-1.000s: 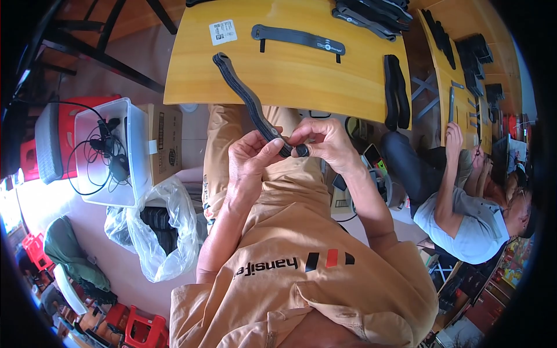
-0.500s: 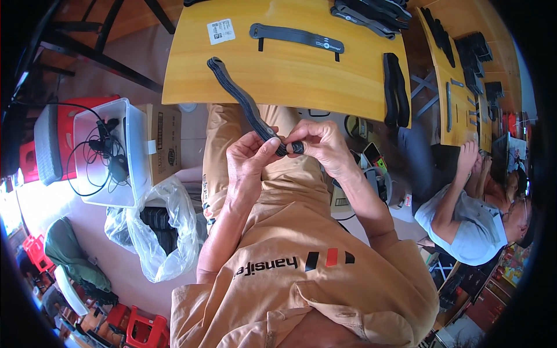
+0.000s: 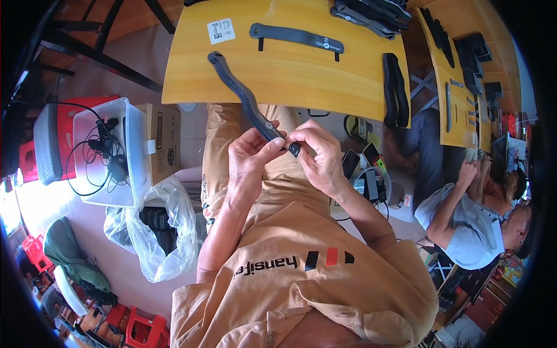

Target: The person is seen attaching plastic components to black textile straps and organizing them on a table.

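The left hand had its fingers clamped on a long dark strap running off beyond them, while the right hand pinched a small black piece just beside; farther past both, a grey strap lay on the yellow table

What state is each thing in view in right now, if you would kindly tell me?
Dark strap: held, curved along its length
Left hand: closed on the strap
Right hand: closed at the strap's black lower end
Grey strip: flat on the table
White label: flat on the table
Black strips: lying side by side
Clear bin: open, black cables inside
Plastic bag: open, dark pieces inside
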